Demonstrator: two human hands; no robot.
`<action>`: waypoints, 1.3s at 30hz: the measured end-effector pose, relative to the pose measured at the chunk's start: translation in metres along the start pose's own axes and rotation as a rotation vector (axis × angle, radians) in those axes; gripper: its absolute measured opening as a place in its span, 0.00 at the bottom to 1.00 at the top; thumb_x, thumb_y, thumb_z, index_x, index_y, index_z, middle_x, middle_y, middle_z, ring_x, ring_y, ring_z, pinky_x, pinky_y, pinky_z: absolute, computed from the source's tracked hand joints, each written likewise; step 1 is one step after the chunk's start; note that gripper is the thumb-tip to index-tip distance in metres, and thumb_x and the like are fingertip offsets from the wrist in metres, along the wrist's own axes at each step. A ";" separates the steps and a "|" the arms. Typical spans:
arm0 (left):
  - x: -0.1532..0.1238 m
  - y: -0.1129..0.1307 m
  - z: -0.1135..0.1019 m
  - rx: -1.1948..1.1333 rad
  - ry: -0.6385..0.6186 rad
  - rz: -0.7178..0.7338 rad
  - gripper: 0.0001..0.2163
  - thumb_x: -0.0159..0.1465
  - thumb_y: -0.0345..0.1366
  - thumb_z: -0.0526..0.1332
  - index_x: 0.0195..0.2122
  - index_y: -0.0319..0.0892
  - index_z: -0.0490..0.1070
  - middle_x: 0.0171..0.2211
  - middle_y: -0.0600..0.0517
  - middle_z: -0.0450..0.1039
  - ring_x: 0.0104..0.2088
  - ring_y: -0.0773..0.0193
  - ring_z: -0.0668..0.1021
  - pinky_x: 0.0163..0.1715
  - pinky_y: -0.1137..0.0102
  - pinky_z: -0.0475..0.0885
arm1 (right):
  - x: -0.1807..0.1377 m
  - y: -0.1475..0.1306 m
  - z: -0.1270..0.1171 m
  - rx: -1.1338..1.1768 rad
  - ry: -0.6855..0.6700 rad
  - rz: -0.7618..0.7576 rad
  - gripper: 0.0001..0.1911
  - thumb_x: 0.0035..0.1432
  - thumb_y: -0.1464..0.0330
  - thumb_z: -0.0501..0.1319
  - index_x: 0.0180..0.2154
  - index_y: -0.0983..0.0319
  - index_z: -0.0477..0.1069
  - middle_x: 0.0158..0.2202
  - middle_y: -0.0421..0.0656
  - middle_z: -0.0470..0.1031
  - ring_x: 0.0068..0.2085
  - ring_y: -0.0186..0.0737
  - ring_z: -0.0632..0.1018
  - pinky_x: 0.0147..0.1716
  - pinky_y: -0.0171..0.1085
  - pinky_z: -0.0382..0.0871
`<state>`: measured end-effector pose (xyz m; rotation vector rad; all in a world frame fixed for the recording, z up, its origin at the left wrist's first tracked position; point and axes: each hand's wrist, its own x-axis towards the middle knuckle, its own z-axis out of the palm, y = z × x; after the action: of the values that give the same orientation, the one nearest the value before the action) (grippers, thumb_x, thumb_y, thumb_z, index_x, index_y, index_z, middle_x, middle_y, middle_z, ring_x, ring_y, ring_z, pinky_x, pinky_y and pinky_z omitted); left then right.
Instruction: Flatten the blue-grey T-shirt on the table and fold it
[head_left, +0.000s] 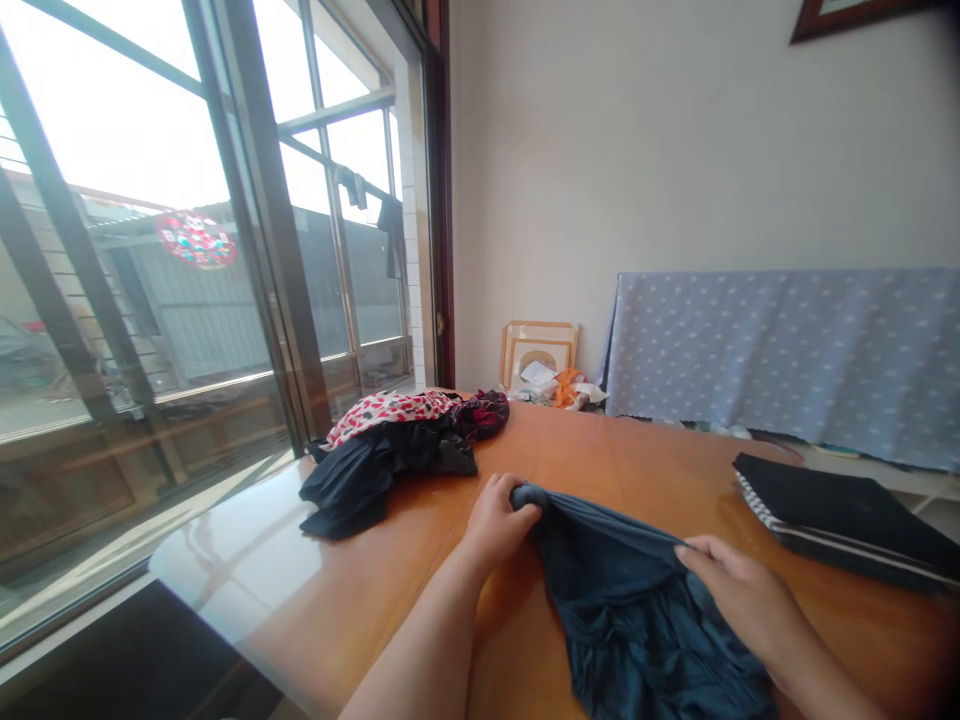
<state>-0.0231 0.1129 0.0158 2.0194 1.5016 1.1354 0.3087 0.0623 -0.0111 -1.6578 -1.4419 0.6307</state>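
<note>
Your left hand is clenched on the far left corner of the dark blue garment, which lies rumpled on the near wooden table. Your right hand seems to pinch its right edge.

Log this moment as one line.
left hand: grips blue garment edge | right hand: pinches same edge | garment: on table | clothes pile: far left | folded stack: right

Two hands, left hand and right hand; one dark blue garment; one heap of clothes; one folded stack; one wooden table.
</note>
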 end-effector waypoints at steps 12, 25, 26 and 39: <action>0.010 -0.016 0.003 -0.148 0.136 -0.170 0.03 0.56 0.33 0.59 0.32 0.44 0.69 0.27 0.55 0.70 0.31 0.65 0.73 0.30 0.72 0.65 | 0.000 -0.002 0.000 0.442 0.075 0.085 0.17 0.51 0.53 0.64 0.33 0.59 0.79 0.37 0.44 0.81 0.41 0.48 0.78 0.37 0.38 0.69; 0.019 -0.017 -0.008 -0.802 0.308 -0.499 0.15 0.52 0.44 0.67 0.31 0.42 0.63 0.26 0.54 0.71 0.26 0.66 0.77 0.23 0.75 0.67 | -0.001 -0.008 0.000 0.596 0.138 0.125 0.18 0.48 0.52 0.68 0.32 0.60 0.78 0.33 0.42 0.81 0.36 0.43 0.79 0.36 0.36 0.70; 0.020 -0.018 -0.007 -0.839 0.321 -0.489 0.15 0.51 0.43 0.68 0.31 0.42 0.64 0.27 0.53 0.72 0.27 0.66 0.78 0.26 0.73 0.70 | -0.001 -0.007 0.000 0.607 0.147 0.125 0.18 0.48 0.53 0.68 0.33 0.60 0.78 0.34 0.42 0.81 0.37 0.44 0.79 0.37 0.37 0.70; 0.018 -0.020 -0.001 0.279 0.292 -0.085 0.24 0.60 0.44 0.60 0.57 0.43 0.66 0.56 0.43 0.68 0.58 0.48 0.69 0.58 0.56 0.63 | 0.011 0.005 -0.009 0.456 0.329 0.118 0.20 0.48 0.56 0.67 0.39 0.61 0.76 0.36 0.44 0.80 0.39 0.44 0.79 0.40 0.38 0.71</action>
<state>-0.0336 0.1368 0.0094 2.0037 1.9676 1.2913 0.3208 0.0705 -0.0091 -1.4082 -0.8909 0.6581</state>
